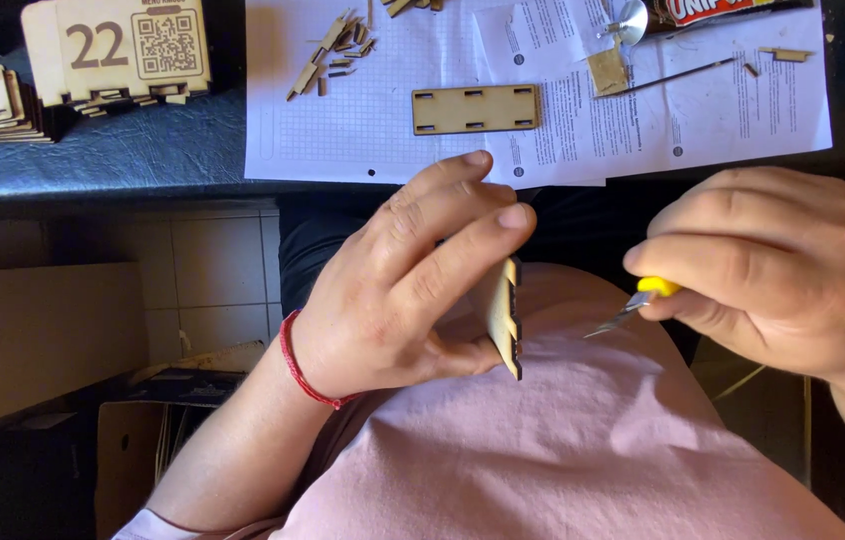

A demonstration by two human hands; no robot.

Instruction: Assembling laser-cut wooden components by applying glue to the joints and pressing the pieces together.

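- Head view: left hand (413,290) grips a thin notched wooden panel (505,315) edge-on, fingers curled over its top, thumb beneath.
- Right hand (773,270) is closed around a yellow-handled knife (633,303), blade tip pointing at the panel, just apart from it.
- Beyond both hands, on the counter (123,150): a slotted plate (476,108) on paper sheets (343,110), with wood scraps (333,55).

A: Where is free room seen?
B: Between the hands (583,280), a narrow gap is left over the lap.
A: And at twelve o'clock?
B: The worktop (143,150) edge is crowded by papers (383,110), a slotted wooden plate (476,108) and wood scraps (333,55).
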